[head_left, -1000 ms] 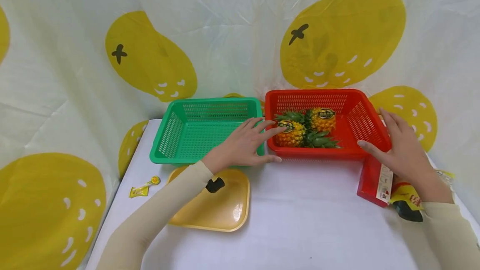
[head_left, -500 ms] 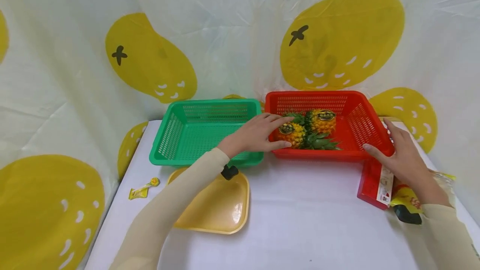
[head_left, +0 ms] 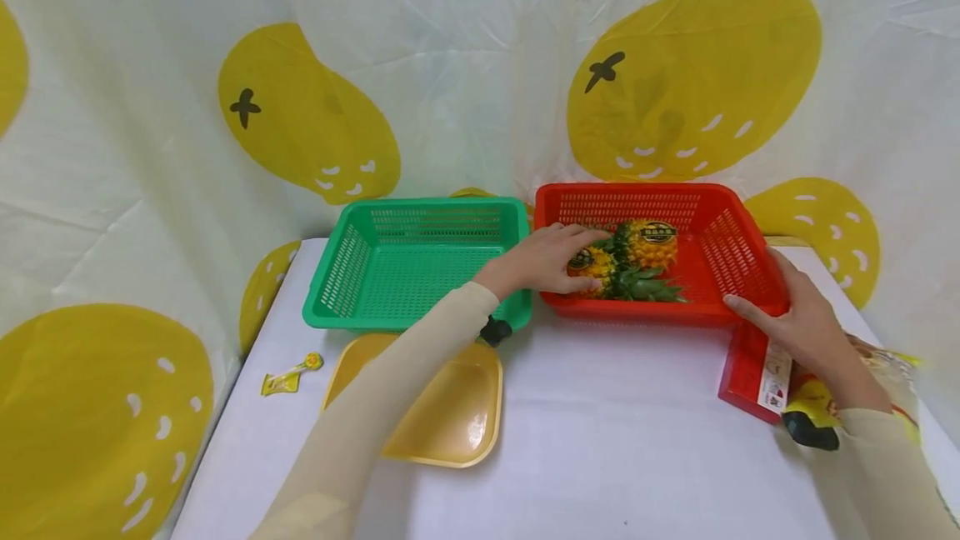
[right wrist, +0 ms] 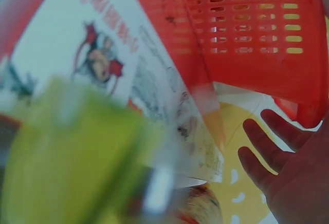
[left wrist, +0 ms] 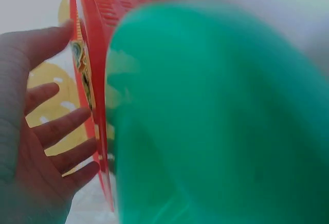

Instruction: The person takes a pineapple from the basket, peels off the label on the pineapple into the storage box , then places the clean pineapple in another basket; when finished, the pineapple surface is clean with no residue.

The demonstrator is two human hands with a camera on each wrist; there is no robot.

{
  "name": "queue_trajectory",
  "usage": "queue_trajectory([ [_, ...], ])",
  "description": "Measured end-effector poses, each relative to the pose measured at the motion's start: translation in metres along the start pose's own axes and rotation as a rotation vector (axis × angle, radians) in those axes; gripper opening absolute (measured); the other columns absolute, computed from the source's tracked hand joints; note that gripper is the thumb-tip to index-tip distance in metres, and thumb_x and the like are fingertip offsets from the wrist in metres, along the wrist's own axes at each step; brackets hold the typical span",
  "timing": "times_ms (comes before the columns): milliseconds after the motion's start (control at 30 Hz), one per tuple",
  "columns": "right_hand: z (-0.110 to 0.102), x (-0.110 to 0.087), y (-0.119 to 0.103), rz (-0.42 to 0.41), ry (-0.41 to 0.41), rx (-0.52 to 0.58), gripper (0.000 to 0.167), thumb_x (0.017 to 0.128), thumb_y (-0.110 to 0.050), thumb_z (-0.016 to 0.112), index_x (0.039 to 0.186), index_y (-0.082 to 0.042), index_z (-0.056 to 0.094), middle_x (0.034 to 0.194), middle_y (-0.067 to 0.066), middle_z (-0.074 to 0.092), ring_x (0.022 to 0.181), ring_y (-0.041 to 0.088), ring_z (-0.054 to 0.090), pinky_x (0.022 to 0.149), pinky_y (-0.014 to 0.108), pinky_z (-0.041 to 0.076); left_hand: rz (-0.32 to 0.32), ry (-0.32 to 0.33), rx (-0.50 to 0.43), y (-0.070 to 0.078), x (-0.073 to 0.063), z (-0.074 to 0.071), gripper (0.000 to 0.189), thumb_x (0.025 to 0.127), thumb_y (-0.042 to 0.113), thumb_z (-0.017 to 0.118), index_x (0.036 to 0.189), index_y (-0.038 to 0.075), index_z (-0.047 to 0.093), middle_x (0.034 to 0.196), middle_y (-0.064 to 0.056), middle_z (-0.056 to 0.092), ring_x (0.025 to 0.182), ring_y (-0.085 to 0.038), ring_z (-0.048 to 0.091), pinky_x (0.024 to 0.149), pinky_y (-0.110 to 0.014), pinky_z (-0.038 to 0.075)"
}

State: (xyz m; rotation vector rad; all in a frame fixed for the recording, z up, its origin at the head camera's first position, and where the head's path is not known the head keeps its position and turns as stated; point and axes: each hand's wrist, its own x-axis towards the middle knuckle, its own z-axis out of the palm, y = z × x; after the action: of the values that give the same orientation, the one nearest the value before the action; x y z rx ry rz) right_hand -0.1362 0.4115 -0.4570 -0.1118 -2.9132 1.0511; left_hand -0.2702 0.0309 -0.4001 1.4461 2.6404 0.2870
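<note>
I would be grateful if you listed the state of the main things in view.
Red basket: upright
Pineapples: lying sideways inside it, leaves on
Green basket: upright
Yellow tray: face up, partly hidden
Lollipop: lying down
Red box: partly hidden
Left hand: fingers parted, at the pineapples
Right hand: fingers parted, beside red basket

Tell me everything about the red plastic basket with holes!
The red plastic basket is an open rectangle with slotted, sloping walls. It sits upright on the white table, right of the green plastic basket. Two yellow pineapples with green leaves lie inside, mostly left. The left hand is over its left side; the right hand is at its right end. I can't tell if either touches it.
</note>
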Motion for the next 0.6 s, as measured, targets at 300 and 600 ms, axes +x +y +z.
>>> queue_trajectory([
  [300,0.003,-0.003,0.005,0.114,-0.043,0.100,0.111,0.098,-0.057,0.069,0.169,-0.031,-0.012,0.164,0.037,0.019,0.132,0.061,0.028,0.074,0.062,0.060,-0.033,-0.073,-0.069,0.002,0.011,0.003,0.081,0.101,0.057,0.065,0.166,0.021,0.033,0.164,-0.005,0.039,0.146,-0.025,0.040,0.119,-0.041,0.031],
  [600,0.003,0.001,0.007,0.135,-0.082,0.153,0.108,0.100,-0.057,0.067,0.167,-0.037,-0.015,0.163,0.037,0.017,0.137,0.060,0.025,0.062,0.035,0.059,-0.078,-0.142,-0.125,0.002,0.028,-0.001,0.080,0.101,0.061,0.062,0.166,0.022,0.035,0.167,0.000,0.036,0.152,-0.020,0.032,0.122,-0.036,0.026],
])
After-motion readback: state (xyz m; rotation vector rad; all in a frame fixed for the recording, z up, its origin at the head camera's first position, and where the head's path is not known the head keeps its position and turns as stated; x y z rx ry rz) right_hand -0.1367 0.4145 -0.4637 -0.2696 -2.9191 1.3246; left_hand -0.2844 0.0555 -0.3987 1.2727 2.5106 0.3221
